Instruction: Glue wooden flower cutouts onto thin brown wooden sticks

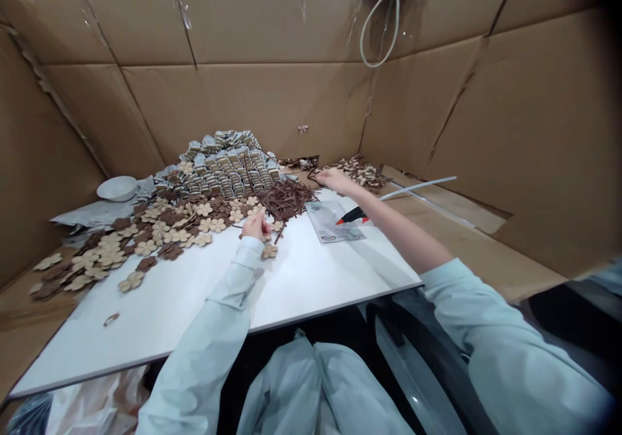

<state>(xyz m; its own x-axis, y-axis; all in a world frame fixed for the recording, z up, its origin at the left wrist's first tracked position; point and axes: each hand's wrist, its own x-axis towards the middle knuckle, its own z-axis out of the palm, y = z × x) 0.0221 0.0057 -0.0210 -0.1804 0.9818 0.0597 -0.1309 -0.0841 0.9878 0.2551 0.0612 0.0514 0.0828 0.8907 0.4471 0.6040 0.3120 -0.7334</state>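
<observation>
My left hand [257,226] is closed just above the white board, its fingers curled inward; what they hold, if anything, is hidden. Beige and brown flower-shaped cutouts [204,209] lie around and left of it, with one beige flower [269,251] just in front. Behind it is a heap of thin brown strips [287,199]. My right hand [335,179] reaches to the back, fingers together, with a dark brown strip [311,174] at the fingertips. It is beside a smaller pile of flowers and strips [357,170]. Under my right forearm, a glue gun [352,216] with a red tip rests on a clear flat plate [323,223].
Stacked silvery packets [226,169] rise at the back, near a white bowl [117,188]. A pale glue stick [420,186] extends from the glue gun. Cardboard walls [272,30] surround the white board [204,299]. A small brown ring-like piece [111,319] lies front left.
</observation>
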